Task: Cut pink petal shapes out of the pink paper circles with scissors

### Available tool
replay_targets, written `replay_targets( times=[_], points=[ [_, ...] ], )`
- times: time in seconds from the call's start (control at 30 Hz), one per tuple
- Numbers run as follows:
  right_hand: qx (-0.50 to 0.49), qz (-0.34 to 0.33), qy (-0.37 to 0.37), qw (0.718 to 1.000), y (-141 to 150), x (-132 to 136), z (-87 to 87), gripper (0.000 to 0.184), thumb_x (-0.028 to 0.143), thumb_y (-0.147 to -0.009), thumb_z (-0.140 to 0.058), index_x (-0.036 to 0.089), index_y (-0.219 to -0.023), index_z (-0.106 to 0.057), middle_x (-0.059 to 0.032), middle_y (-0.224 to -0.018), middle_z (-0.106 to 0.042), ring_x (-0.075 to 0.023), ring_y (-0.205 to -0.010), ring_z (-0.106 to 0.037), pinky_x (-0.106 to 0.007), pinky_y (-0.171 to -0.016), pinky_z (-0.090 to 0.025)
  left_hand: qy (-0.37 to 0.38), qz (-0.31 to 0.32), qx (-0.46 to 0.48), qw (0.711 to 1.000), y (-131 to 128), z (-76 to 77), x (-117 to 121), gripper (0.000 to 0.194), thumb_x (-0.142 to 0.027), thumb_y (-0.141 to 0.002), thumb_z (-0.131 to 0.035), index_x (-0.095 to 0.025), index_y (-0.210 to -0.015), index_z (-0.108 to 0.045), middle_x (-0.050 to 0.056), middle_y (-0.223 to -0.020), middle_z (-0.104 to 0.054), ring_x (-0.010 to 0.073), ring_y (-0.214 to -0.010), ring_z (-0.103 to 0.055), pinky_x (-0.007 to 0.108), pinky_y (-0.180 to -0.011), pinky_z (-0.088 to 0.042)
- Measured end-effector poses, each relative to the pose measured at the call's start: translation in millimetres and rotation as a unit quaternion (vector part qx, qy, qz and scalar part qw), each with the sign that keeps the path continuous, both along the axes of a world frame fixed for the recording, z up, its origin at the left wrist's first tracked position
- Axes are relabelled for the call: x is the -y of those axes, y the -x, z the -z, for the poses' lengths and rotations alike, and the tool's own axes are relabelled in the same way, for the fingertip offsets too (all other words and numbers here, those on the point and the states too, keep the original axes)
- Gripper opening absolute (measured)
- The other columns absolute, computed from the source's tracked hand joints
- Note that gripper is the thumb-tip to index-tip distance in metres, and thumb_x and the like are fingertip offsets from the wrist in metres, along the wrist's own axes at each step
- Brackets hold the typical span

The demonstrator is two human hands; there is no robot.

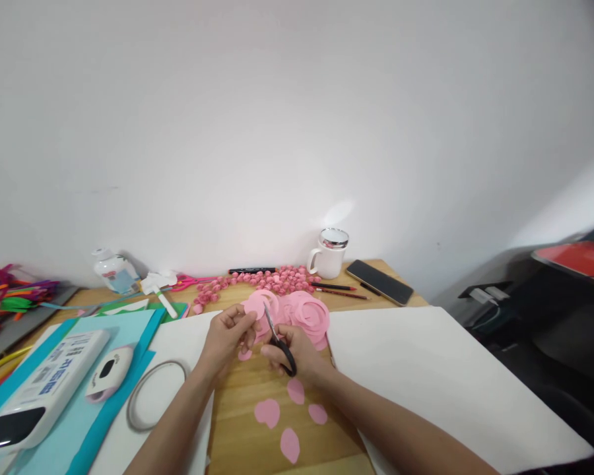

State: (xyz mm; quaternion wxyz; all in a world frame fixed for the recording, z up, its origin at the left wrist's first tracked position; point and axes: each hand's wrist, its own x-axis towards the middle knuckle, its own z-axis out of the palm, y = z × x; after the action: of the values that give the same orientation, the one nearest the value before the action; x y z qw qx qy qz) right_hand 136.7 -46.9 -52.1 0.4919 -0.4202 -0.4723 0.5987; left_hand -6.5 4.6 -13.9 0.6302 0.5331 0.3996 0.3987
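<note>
My left hand pinches a small pink paper piece between thumb and fingers. Around the black handles of a pair of scissors my right hand is closed, and the blades point up and left at the paper's edge. Just beyond both hands lies a heap of pink paper rings and scraps. Several loose pink petal-shaped pieces rest on the wooden table nearer to me.
Many small pink rolled paper pieces lie at the back, near a white mug, pencils and a phone. White sheets flank the work area. Left are a tape roll, a glue gun-like white device and blue paper.
</note>
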Motion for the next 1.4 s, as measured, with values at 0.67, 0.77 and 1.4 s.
replay_targets(
  times=[0.67,0.77,1.4],
  points=[
    [-0.036,-0.018,-0.008,0.999,-2.2,-2.5,-3.1,0.036,0.039,-0.058,-0.08,0.017,-0.079,-0.06,0.0078,-0.052,-0.049,-0.0068,-0.045,-0.041,-0.019,-0.045,-0.031,0.002,-0.008,-0.031,0.999,-5.9,-3.4,6.3,0.038,-0.041,-0.06,-0.074,-0.017,-0.051,-0.046,-0.009,-0.03,-0.04,0.0027,-0.028,-0.027,0.017,-0.033,-0.023],
    [-0.031,-0.016,-0.001,0.999,-2.1,-2.7,-1.3,0.035,0.039,-0.06,-0.079,0.016,-0.079,-0.06,0.0072,-0.051,-0.05,-0.0058,-0.043,-0.041,-0.018,-0.043,-0.029,0.003,-0.01,-0.027,1.0,-5.7,-4.3,5.8,0.039,-0.041,-0.059,-0.075,-0.017,-0.051,-0.045,-0.008,-0.03,-0.041,0.0026,-0.028,-0.027,0.017,-0.033,-0.023],
    [-0.011,-0.029,0.016,0.999,-0.3,-1.8,2.0,0.038,0.042,-0.059,-0.079,0.016,-0.076,-0.056,0.0065,-0.048,-0.055,-0.0075,-0.039,-0.047,-0.018,-0.041,-0.034,-0.011,-0.042,0.022,0.999,-5.8,-1.7,3.1,0.035,-0.04,-0.063,-0.074,-0.015,-0.055,-0.05,-0.008,-0.035,-0.045,0.0016,-0.029,-0.03,0.014,-0.033,-0.022]
  ],
)
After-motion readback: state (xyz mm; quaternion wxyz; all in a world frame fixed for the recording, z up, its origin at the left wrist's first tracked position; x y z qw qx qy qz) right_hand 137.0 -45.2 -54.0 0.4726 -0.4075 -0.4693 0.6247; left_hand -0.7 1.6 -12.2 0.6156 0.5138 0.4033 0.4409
